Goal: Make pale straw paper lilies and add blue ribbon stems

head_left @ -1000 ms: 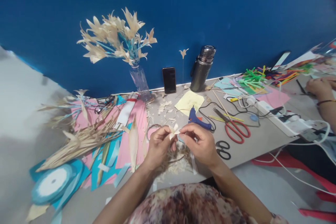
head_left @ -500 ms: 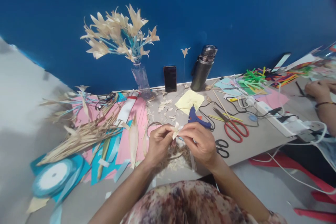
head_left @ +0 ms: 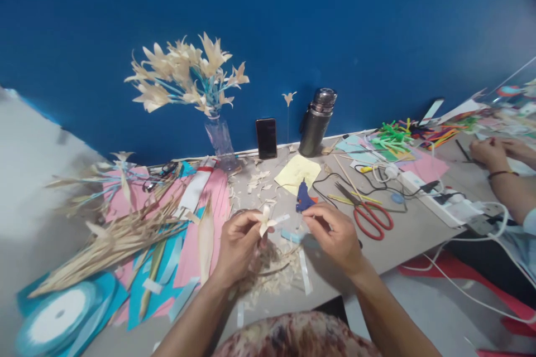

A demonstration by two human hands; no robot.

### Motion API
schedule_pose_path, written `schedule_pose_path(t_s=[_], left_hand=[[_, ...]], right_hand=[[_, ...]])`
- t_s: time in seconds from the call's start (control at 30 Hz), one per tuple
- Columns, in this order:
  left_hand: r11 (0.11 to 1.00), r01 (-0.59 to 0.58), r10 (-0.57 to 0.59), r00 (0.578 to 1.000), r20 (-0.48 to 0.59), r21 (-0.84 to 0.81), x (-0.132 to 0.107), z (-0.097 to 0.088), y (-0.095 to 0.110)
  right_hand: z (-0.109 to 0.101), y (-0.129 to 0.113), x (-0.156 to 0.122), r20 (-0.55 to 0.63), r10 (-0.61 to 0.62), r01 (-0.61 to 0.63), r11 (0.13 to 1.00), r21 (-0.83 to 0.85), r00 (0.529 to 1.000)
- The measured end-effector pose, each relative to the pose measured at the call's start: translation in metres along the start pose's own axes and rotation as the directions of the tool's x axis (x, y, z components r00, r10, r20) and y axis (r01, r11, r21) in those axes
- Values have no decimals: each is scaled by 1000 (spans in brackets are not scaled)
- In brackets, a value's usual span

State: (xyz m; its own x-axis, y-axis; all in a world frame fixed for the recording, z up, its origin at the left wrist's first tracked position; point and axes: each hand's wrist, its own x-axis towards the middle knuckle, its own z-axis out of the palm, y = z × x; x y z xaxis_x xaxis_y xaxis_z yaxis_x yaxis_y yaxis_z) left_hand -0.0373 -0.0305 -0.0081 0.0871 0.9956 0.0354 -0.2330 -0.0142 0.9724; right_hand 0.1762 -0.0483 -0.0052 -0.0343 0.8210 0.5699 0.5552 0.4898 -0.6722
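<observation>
My left hand [head_left: 243,242] pinches a small cream flower [head_left: 264,220] with pointed petals between thumb and fingertips. My right hand [head_left: 333,234] is apart from the flower, its thumb and fingers drawn together; what lies between them, if anything, is too small to make out. Just beyond its fingertips a blue glue gun [head_left: 302,199] lies on the table, nozzle toward a pale yellow paper [head_left: 298,173]. The hand covers the gun's handle. Under my hands are cream shavings [head_left: 278,276] and a pale blue strip [head_left: 291,235].
Red-handled scissors [head_left: 372,220] lie at right, near a white power strip [head_left: 431,201] with cables. A flask [head_left: 316,125], phone [head_left: 267,138] and bottle of flowers [head_left: 220,136] stand at the wall. Dried husks [head_left: 100,245] and a ribbon spool [head_left: 58,312] lie left. A co-worker's hands [head_left: 489,153] are far right.
My right hand has left the flower and moved right, over the glue gun's handle. The flower stays in my left hand, turned more upright. The whole view has shifted slightly.
</observation>
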Motion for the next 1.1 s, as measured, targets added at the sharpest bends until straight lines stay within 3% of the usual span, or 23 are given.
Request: schedule_pose_path(t_s=[0.13, 0.3, 0.47, 0.63, 0.73, 0.9, 1.1], left_hand=[[997, -72, 71, 997, 22, 28, -1, -14, 15], [997, -74, 74, 996, -49, 10, -4, -27, 17], [999, 12, -16, 995, -103, -39, -3, -31, 8], [997, 36, -42, 995, -85, -66, -3, -34, 7], [995, 57, -64, 995, -78, -80, -4, -37, 7], [984, 120, -133, 987, -89, -132, -4, -39, 10], [972, 147, -156, 987, -38, -181, -3, -40, 14]], right_hand=[[-22, 24, 7, 119, 135, -116, 981, -156, 984], [-25, 38, 39, 330, 207, -88, 936, -340, 921], [16, 37, 93, 555, 245, 74, 869, -489, 795], [74, 45, 124, 626, 240, 157, 845, -511, 742], [97, 55, 131, 663, 243, 189, 840, -509, 708], [113, 69, 133, 696, 267, 186, 845, -502, 667], [115, 74, 137, 698, 306, 99, 874, -475, 647]])
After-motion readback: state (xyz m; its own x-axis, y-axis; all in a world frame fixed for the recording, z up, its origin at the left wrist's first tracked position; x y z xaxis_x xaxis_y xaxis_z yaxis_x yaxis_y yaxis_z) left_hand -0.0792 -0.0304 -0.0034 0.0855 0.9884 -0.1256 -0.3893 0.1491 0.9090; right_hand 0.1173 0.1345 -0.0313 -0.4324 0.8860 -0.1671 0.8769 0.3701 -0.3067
